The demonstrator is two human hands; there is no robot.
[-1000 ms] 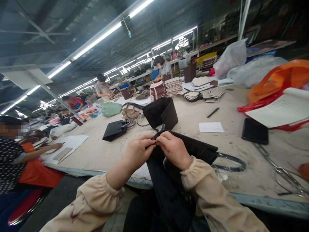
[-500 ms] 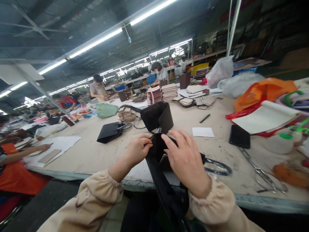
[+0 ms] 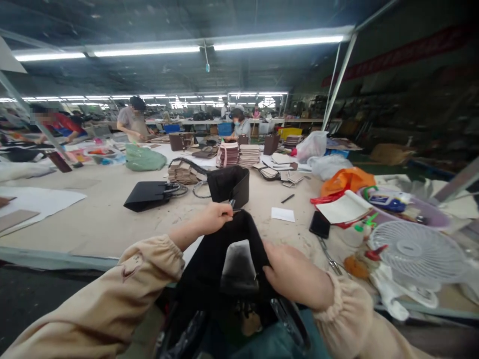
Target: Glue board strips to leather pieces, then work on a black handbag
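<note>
A black bag (image 3: 202, 264) with its mouth toward me lies over the near table edge, a pale grey patch showing inside. My left hand (image 3: 215, 218) is closed at its far rim, pinching a small thin item that I cannot make out clearly. My right hand (image 3: 295, 271) grips the bag's right side, thumb on the near face and the other fingers mostly hidden. Just beyond stands an open dark bag body (image 3: 237, 187). To its left a black bag (image 3: 145, 195) with wrapped handles lies on the table.
Stacked brown pieces (image 3: 183, 172) and a green plastic bag (image 3: 144, 157) are farther back. At right are a white card (image 3: 283, 214), a phone (image 3: 319, 224), a notepad (image 3: 346, 207), scissors (image 3: 332, 262) and a white fan (image 3: 415, 249). People work at tables behind.
The view has levelled and turned right. The bag in my hands now opens toward me, and its inside shows. My right hand has moved from the far rim down to the bag's right side.
</note>
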